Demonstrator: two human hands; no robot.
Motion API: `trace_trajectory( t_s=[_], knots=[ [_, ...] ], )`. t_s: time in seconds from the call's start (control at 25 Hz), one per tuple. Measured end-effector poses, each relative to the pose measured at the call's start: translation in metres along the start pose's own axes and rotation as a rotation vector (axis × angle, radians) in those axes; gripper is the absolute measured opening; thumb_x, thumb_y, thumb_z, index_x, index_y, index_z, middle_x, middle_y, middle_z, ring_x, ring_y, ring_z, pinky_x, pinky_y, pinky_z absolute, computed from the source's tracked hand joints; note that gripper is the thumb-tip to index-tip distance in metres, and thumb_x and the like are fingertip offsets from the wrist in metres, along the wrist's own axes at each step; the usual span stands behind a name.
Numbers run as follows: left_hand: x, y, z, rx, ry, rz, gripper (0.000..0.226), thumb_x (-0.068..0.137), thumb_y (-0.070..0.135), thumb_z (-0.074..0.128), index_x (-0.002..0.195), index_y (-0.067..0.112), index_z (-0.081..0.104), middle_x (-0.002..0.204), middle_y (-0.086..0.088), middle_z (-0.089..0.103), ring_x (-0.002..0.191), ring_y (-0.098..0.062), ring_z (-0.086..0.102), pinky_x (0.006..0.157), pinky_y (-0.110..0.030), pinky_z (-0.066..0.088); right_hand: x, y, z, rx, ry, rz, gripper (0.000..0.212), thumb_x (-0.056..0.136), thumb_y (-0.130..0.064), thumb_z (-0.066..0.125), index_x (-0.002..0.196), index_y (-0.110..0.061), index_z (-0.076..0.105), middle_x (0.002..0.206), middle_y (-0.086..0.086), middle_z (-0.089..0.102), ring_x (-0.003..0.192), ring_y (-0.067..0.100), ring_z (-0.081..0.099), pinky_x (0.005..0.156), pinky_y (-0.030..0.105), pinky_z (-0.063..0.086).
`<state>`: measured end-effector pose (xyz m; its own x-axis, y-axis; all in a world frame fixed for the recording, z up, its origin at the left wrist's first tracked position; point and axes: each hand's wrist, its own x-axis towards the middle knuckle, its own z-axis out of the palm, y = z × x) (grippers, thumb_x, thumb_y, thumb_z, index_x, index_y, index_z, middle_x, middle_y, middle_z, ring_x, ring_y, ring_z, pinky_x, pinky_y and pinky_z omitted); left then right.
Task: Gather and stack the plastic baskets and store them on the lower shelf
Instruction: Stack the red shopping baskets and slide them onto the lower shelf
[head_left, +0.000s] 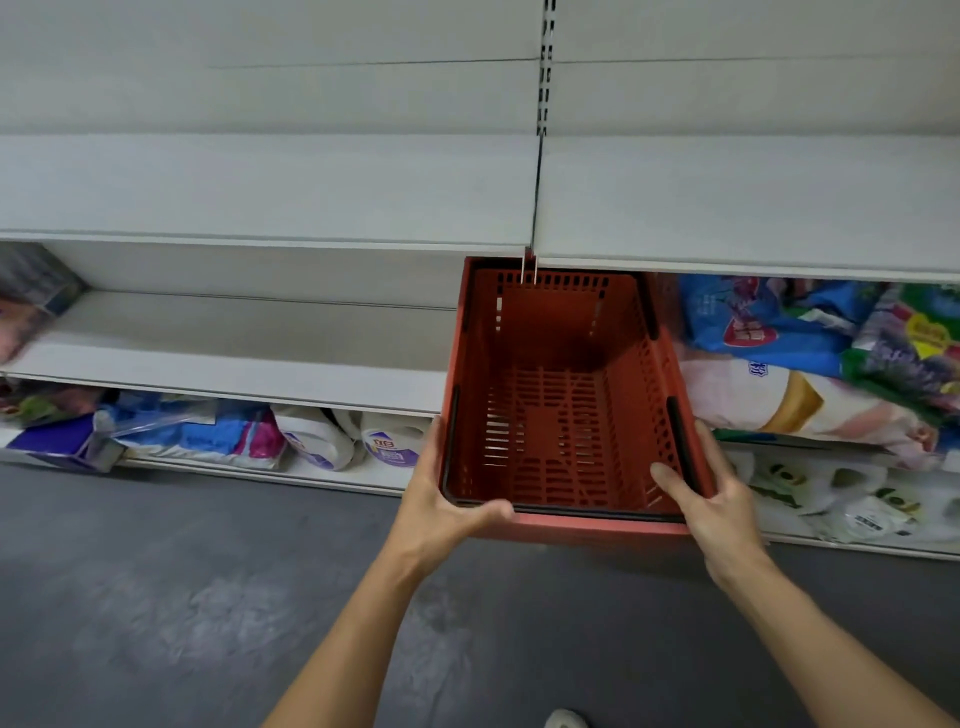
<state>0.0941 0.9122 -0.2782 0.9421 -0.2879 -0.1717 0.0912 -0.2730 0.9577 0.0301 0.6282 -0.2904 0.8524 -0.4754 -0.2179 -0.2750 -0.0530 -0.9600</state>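
Hands first: our left hand wraps the near-left corner of the red plastic basket, thumb curled over the front rim and fingers along the outer left wall. Our right hand clasps the near-right corner, thumb lying inside the rim on the slotted wall, fingers outside and mostly hidden. We hold the basket level at the shelving, its far end already tucked beneath the white shelf edge, its near end jutting toward us above the grey floor.

We cannot tell whether the base rests on a shelf or hangs in our grip; the basket hides that. That is our chief worry: if we let go too early, the overhanging near end could tip down and the basket slide off.

Another risk sits to the right, where packs of toilet paper and blue packets lie just beside the basket wall. A skewed push could snag them or drag them askew.

The black folded handles lie along the rim near our right thumb; pushing on them rather than the rim could let our grip slip.
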Motion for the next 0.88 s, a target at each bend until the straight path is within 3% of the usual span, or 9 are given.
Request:
trace_trajectory(
  t_s=[0.12,0.32,0.4,0.48,0.56,0.64,0.8,0.88],
  knots=[
    [0.012,-0.006,0.0,0.148,-0.132,0.034,0.141,0.049,0.027,0.101,0.155,0.041,0.008,0.153,0.016,0.038,0.142,-0.003,0.039,0.117,-0.032,0.036,0.01,0.0,-0.006,-0.08,-0.108,-0.043,0.086,0.074,-0.028,0.078,0.146,-0.038,0.034,0.14,-0.013,0.052,0.125,0.002,0.049,0.104,0.025,0.036],
    [0.034,-0.007,-0.002,0.177,-0.1,0.017,0.146,0.045,0.03,0.101,0.157,0.037,0.008,0.154,0.015,0.04,0.14,-0.001,0.04,0.118,-0.035,0.035,0.025,-0.006,0.003,-0.043,-0.092,-0.05,0.086,0.068,-0.033,0.078,0.143,-0.04,0.037,0.126,-0.027,0.054,0.111,-0.022,0.049,0.086,-0.001,0.037],
    [0.053,-0.006,-0.005,0.177,-0.065,0.014,0.135,0.045,0.026,0.1,0.154,0.035,0.02,0.148,0.015,0.049,0.135,0.002,0.046,0.115,-0.027,0.039,0.041,-0.012,0.009,-0.059,-0.084,-0.041,0.089,0.066,-0.037,0.079,0.144,-0.04,0.035,0.13,-0.024,0.052,0.117,-0.013,0.049,0.093,0.008,0.037],
    [0.077,-0.004,-0.005,0.181,-0.002,0.005,0.116,0.048,0.021,0.099,0.141,0.045,0.033,0.138,0.016,0.056,0.125,0.006,0.053,0.105,-0.013,0.041,0.058,-0.019,0.013,-0.155,-0.129,-0.057,0.096,0.063,-0.038,0.082,0.143,-0.043,0.031,0.137,-0.021,0.047,0.124,-0.006,0.044,0.103,0.021,0.034],
    [0.1,-0.006,-0.006,0.177,0.061,0.017,0.101,0.051,0.016,0.097,0.128,0.05,0.041,0.129,0.009,0.061,0.116,0.003,0.058,0.099,-0.013,0.046,0.072,-0.019,0.014,-0.385,-0.224,-0.085,0.116,0.057,-0.04,0.088,0.149,-0.043,0.017,0.159,-0.01,0.015,0.145,0.004,0.017,0.113,0.031,0.021],
    [0.112,-0.008,-0.004,0.2,0.056,0.035,0.097,0.053,0.018,0.096,0.133,0.039,0.044,0.127,0.002,0.059,0.116,-0.007,0.059,0.101,-0.025,0.05,0.08,-0.011,0.01,-0.575,-0.274,-0.123,0.123,0.055,-0.045,0.088,0.152,-0.038,0.014,0.16,-0.014,-0.017,0.147,0.004,-0.009,0.118,0.034,0.013],
    [0.111,-0.01,0.001,0.245,0.037,0.039,0.109,0.058,0.018,0.094,0.145,0.032,0.031,0.128,0.013,0.047,0.119,0.014,0.044,0.096,-0.002,0.036,0.08,0.0,0.008,-0.657,-0.231,-0.191,0.11,0.064,-0.044,0.084,0.152,-0.035,0.02,0.157,-0.018,-0.024,0.147,0.005,-0.003,0.116,0.033,0.021],
    [0.111,-0.008,0.0,0.285,0.025,0.024,0.104,0.058,0.023,0.094,0.142,0.032,0.033,0.129,0.01,0.047,0.12,0.007,0.046,0.1,-0.01,0.038,0.077,-0.003,0.011,-0.729,-0.188,-0.146,0.108,0.067,-0.045,0.081,0.153,-0.034,0.015,0.157,-0.018,-0.027,0.147,0.008,-0.002,0.115,0.036,0.022]
  ],
)
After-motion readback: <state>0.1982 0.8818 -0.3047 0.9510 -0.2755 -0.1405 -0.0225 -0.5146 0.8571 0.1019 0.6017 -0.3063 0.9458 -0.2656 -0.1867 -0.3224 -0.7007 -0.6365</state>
